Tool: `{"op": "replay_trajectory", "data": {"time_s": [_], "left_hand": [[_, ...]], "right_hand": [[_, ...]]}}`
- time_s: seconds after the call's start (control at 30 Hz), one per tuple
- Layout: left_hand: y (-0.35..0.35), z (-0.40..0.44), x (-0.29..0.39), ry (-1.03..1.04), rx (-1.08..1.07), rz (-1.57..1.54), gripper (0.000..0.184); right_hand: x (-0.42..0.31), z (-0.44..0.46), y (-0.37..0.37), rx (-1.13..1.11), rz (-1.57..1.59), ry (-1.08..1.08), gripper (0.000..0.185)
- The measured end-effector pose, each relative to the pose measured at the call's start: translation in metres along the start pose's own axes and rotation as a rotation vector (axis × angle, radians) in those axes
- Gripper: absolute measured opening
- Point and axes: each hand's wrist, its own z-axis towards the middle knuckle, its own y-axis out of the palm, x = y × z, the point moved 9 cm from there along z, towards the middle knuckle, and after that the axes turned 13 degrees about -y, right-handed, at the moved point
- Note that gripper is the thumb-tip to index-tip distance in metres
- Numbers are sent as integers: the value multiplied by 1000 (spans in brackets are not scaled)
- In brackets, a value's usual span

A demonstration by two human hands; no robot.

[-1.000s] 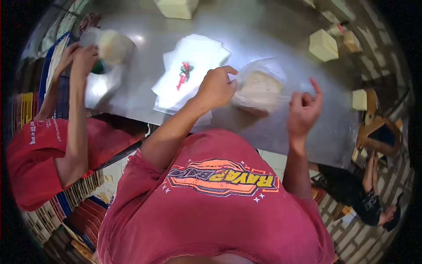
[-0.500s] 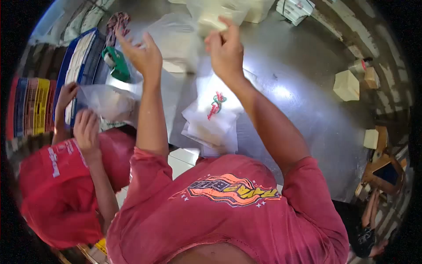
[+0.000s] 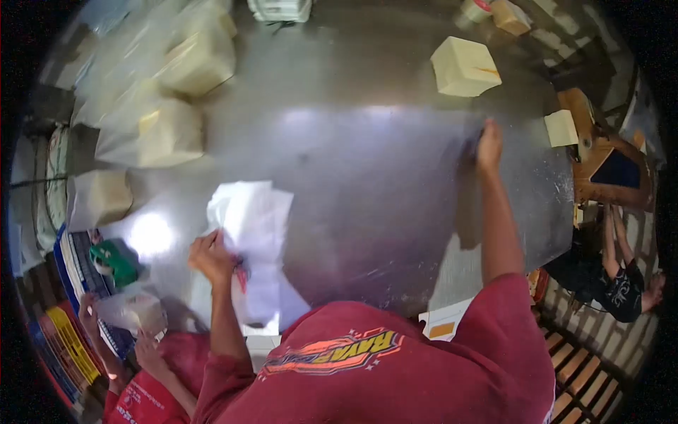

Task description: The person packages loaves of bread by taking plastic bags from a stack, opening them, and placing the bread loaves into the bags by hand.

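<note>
My left hand [image 3: 212,260] is at the left edge of a loose stack of thin whitish plastic bags [image 3: 251,212], its fingers curled together; what is between them, if anything, is hidden. Beside its wrist, a small bunch of red ties [image 3: 241,274] lies on the bags. My right hand [image 3: 489,148] reaches far out over the metal table [image 3: 360,191], slightly blurred, its fingers pointing forward and nothing visible in them. Beyond its fingertips and apart from them sits a cream-coloured block [image 3: 466,67] with an orange mark on one side.
Several bagged cream blocks [image 3: 169,134] stand at the left. Near a green tape dispenser [image 3: 114,263], another person's hands [image 3: 147,350] handle a bagged block [image 3: 145,311]. A smaller pale block [image 3: 561,128] lies at the right edge, by a wooden object [image 3: 611,169]. Crates [image 3: 67,346] are lower left.
The view has swung right. My left hand has come down to the bag stack, while my right has moved from above the bagged blocks toward the bare block on the right.
</note>
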Motion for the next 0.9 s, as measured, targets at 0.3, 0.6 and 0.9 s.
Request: {"op": "replay_trajectory", "data": {"time_s": [0.3, 0.6, 0.9], "left_hand": [[-39, 25, 19, -89, -223, -505, 11], [-72, 2, 63, -223, -379, -1045, 23], [-143, -102, 163, 676, -308, -765, 16]], "right_hand": [[-29, 142, 108, -609, 884, 223, 44], [-93, -133, 117, -1135, 729, 234, 70], [-165, -331, 1, -639, 323, -237, 79]]}}
